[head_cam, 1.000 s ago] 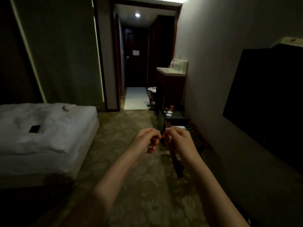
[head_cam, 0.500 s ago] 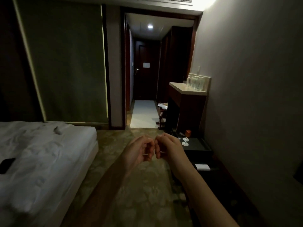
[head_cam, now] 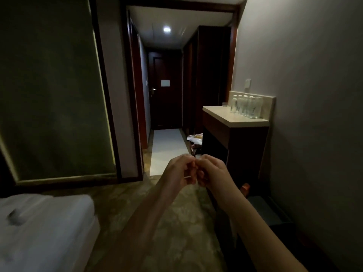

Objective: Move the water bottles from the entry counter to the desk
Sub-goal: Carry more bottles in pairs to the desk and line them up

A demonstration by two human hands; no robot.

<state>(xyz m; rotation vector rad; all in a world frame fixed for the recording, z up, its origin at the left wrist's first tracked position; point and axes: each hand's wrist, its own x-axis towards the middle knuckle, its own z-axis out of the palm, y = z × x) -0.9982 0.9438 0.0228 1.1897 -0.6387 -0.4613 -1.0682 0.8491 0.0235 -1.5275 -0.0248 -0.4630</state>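
Both arms are held out in front of the body, above the patterned carpet (head_cam: 176,228). The left hand (head_cam: 181,170) and the right hand (head_cam: 213,172) are brought together at the middle of the view, knuckles touching. The fingers of each are curled inward; a thin pale sliver is seen at the left hand's fingertips, but whether anything is pinched cannot be told in the dim light.

The water bottles (head_cam: 246,107) are seen well ahead, to the right, standing upright in a tight cluster at the back of the pale stone surface (head_cam: 222,115) of the entry counter, against its low backsplash and just beside the wall. A wall plate (head_cam: 247,83) is mounted above them. The surface is carried by a dark wooden cabinet (head_cam: 245,146).

Beyond, a narrow hallway is closed off by a dark door (head_cam: 165,91) bearing a white notice, and is lit by one ceiling light (head_cam: 167,29). The corner of a white bed (head_cam: 45,228) is seen at lower left.
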